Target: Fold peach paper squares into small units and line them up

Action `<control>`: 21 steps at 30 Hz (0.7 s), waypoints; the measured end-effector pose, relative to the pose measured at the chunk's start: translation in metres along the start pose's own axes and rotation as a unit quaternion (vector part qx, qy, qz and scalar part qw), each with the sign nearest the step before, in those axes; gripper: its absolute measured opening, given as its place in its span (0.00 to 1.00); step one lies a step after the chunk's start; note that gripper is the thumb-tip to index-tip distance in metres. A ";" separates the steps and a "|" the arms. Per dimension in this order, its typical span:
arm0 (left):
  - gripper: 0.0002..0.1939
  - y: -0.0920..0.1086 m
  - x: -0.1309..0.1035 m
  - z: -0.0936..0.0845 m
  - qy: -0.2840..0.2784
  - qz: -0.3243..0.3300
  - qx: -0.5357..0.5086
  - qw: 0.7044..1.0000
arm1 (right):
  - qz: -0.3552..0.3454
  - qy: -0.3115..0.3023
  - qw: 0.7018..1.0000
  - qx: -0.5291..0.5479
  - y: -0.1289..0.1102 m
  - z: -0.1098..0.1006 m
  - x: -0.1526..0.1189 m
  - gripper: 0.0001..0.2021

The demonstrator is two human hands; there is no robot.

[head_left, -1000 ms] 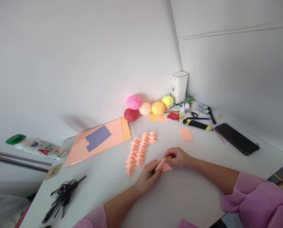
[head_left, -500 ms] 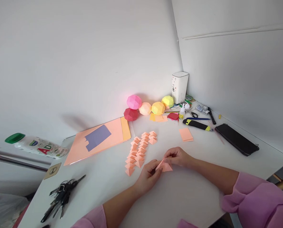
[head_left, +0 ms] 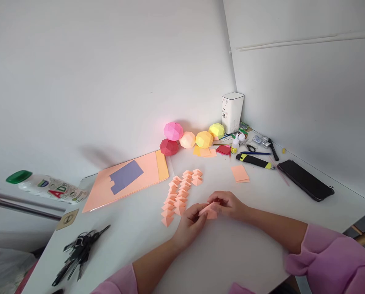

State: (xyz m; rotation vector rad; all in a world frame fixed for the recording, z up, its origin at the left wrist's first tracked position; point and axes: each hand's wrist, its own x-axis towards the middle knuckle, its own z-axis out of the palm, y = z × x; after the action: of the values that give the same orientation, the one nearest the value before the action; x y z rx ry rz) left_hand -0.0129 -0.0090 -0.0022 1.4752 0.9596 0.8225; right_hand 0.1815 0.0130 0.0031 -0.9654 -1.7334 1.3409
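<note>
Between my two hands is a peach paper piece [head_left: 212,214], partly folded, with its lower edge showing. My left hand [head_left: 191,224] pinches its left side between thumb and fingers. On the other side, my right hand [head_left: 228,203] has its fingers and thumb closed on the upper right part, hiding some of it. Just left of my hands stand rows of folded peach paper units [head_left: 180,209], tucked together in columns. Flat peach paper squares [head_left: 240,174] lie beyond my right hand.
Faceted paper balls [head_left: 187,139] line the back wall beside a white box [head_left: 232,112]. At right lie a utility knife [head_left: 255,161], a glue bottle [head_left: 234,144] and a black case [head_left: 305,179]. Leftward are peach sheets [head_left: 99,192], keys [head_left: 79,255] and a tipped bottle [head_left: 50,188].
My right hand has shifted slightly left, closer to my left hand. The paper's right corner has been folded in, so less of it sticks out.
</note>
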 end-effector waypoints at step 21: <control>0.14 -0.014 0.001 0.001 0.059 0.014 -0.041 0.997 | 0.037 -0.017 0.999 -0.024 0.012 -0.001 0.000 0.15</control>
State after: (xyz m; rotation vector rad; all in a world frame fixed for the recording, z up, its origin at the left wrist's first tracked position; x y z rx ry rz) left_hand -0.0131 -0.0083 -0.0162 1.3842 0.9832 0.9667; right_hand 0.1838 0.0151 -0.0087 -1.0483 -1.7790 1.3756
